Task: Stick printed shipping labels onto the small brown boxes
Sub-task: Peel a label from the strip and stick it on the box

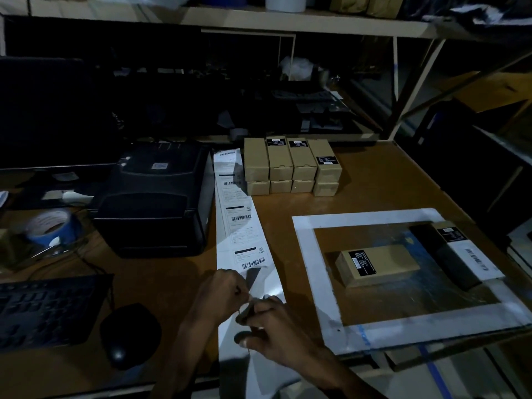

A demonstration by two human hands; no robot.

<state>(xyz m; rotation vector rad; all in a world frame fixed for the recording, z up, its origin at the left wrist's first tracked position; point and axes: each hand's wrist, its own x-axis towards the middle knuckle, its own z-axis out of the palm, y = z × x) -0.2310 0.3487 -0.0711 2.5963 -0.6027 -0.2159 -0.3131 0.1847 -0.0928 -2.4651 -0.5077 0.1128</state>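
Note:
A long white strip of printed shipping labels [240, 223] runs down the table from the black label printer [155, 197] toward me. My left hand [223, 295] and my right hand [270, 326] meet over the strip's near part, fingers pinched together on its paper at a label's edge. One small brown box [377, 266] with a black sticker lies flat inside a white frame [313, 272] on the right. A block of several small brown boxes [290, 168] stands behind the strip.
A keyboard [43, 309] and mouse [126, 335] lie at the left front. Blue tape roll [51, 226] sits left of the printer. A labelled box [457, 254] lies on the frame's right side. Shelves rise behind the table.

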